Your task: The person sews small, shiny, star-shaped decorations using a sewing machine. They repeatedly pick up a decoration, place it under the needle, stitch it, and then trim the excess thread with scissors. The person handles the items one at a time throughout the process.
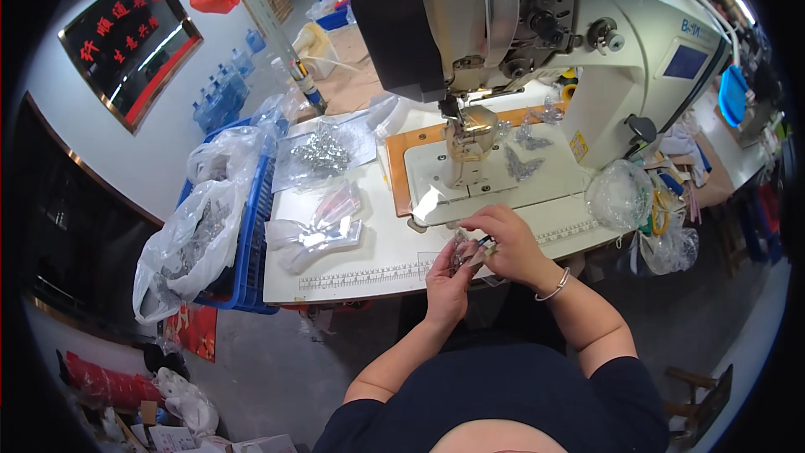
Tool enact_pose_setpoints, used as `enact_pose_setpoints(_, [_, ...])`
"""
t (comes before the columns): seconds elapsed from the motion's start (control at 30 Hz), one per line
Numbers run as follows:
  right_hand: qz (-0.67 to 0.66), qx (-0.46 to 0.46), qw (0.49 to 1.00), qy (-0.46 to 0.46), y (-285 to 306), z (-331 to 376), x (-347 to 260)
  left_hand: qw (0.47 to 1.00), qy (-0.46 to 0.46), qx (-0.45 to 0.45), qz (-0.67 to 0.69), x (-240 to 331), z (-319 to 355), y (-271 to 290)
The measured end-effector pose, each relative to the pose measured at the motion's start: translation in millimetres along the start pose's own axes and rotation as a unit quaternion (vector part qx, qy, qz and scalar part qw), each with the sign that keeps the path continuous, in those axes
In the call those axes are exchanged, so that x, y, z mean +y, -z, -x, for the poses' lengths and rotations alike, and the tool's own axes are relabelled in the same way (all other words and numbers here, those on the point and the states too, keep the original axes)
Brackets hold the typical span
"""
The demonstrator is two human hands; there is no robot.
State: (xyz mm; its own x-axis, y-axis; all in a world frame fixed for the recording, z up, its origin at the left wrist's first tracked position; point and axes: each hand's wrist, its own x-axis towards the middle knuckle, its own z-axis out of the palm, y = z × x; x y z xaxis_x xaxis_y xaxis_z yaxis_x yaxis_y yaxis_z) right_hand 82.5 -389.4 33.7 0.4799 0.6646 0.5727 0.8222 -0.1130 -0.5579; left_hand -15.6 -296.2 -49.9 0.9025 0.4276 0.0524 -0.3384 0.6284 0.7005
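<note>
Both hands meet at the front edge of the sewing machine table. My left hand (449, 287) is closed on a small silvery, glittery piece (459, 258), its fingers partly covering it. Close beside it, my right hand (513, 245) is closed round a small dark blue tool (485, 241) that looks like thread snips; its tip is too small to make out. Just beyond the hands stands the sewing machine (470, 138), its needle area over the metal plate. Several silvery butterfly-shaped pieces (524, 165) lie on the machine bed, right of the needle.
At the left, a blue crate (251, 226) holds plastic bags of silvery pieces. A heap of shiny pieces (323, 149) and clear plastic packets (319, 231) lie left on the table (386, 285). A round clear container (619, 195) and yellow-handled scissors (662, 214) are at the right.
</note>
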Motion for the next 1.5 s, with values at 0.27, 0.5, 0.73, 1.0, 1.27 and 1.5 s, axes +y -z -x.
enact_pose_setpoints(0.27, [-0.241,-0.126,0.955,-0.117,11,-2,12,0.999,0.047,-0.022,-0.015,11,0,0])
enact_pose_setpoints(0.5, [-0.225,-0.065,0.960,-0.150,5,2,16,0.996,0.057,-0.044,-0.046,11,2,2])
enact_pose_setpoints(0.73, [-0.262,-0.117,0.926,-0.243,1,7,16,0.997,0.069,-0.029,-0.026,8,2,7])
enact_pose_setpoints(1.0, [-0.270,0.031,0.926,-0.261,11,4,34,0.990,0.110,0.080,0.022,15,0,4])
enact_pose_setpoints(1.27, [0.152,-0.003,0.951,-0.268,36,39,114,0.991,0.089,0.095,0.029,20,-3,3])
enact_pose_setpoints(1.5, [0.199,-0.015,0.954,-0.225,46,49,108,0.992,0.075,0.094,0.027,20,-3,3])
